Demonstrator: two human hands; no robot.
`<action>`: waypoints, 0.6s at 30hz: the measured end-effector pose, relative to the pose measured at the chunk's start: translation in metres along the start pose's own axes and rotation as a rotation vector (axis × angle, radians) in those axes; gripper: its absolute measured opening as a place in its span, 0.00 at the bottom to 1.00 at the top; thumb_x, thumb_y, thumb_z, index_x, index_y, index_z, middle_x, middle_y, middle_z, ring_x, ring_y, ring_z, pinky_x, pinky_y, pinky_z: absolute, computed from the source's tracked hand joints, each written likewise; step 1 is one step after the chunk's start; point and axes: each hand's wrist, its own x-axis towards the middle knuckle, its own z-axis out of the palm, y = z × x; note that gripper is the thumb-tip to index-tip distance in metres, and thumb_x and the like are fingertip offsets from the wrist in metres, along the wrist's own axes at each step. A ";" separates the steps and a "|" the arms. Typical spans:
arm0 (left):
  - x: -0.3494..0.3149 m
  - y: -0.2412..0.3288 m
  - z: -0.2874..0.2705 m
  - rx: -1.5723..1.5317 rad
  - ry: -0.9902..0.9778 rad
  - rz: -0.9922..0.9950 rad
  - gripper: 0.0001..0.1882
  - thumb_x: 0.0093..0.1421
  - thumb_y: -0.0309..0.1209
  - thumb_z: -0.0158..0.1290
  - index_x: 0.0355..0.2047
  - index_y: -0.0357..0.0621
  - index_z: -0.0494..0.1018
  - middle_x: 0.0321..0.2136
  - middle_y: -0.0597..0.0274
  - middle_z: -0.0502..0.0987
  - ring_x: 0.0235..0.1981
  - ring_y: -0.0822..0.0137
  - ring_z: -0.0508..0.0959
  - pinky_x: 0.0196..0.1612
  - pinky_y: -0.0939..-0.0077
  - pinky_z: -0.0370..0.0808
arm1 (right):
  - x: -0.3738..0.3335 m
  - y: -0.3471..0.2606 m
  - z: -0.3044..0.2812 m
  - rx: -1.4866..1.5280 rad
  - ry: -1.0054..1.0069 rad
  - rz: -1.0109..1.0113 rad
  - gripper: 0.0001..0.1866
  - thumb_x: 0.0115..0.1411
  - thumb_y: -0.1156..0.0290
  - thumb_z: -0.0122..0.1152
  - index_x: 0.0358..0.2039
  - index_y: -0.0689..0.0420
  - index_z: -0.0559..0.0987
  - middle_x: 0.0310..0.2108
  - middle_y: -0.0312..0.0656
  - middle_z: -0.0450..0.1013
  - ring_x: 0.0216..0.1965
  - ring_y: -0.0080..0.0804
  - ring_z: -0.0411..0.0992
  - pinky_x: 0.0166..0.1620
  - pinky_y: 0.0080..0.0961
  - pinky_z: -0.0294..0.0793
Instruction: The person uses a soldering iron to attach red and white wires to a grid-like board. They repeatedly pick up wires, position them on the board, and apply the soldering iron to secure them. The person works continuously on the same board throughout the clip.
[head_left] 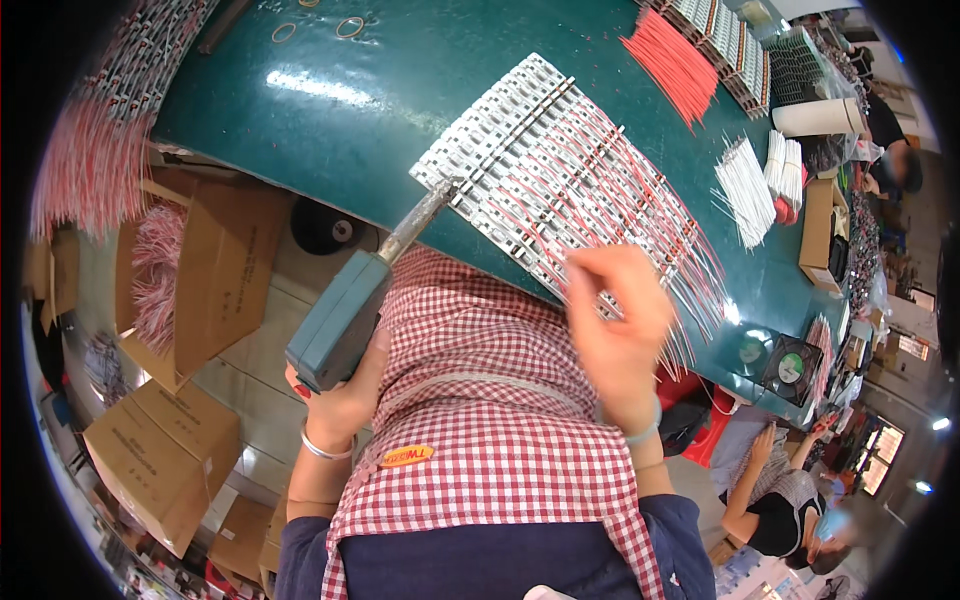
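My left hand (pixel 352 395) is wrapped round the handle of a teal soldering gun (pixel 338 318). The gun's metal barrel slants up and away, its tip touching or just over the near left edge of a panel of white circuit boards (pixel 500 125). Rows of thin red and white wires (pixel 650 200) run from the boards toward the right. Over the panel's near right part is my right hand (pixel 625 325), thumb and forefinger drawn together close to the wires. Whatever those fingertips hold is too small to make out.
Bundles of red wires (pixel 672 62) and white wires (pixel 745 190) lie on the green table (pixel 330 140). A small fan (pixel 790 365) stands at the right edge. Wired boards (pixel 120 110) hang over the left end, above cardboard boxes (pixel 225 270). A co-worker (pixel 780 515) sits at the right.
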 end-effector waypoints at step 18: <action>0.000 0.004 0.001 0.090 -0.116 0.167 0.09 0.49 0.18 0.61 0.32 0.32 0.77 0.27 0.59 0.76 0.24 0.71 0.74 0.27 0.80 0.70 | 0.002 0.024 0.067 -0.065 0.021 -0.049 0.07 0.49 0.83 0.63 0.28 0.59 0.75 0.27 0.43 0.69 0.29 0.42 0.71 0.31 0.36 0.71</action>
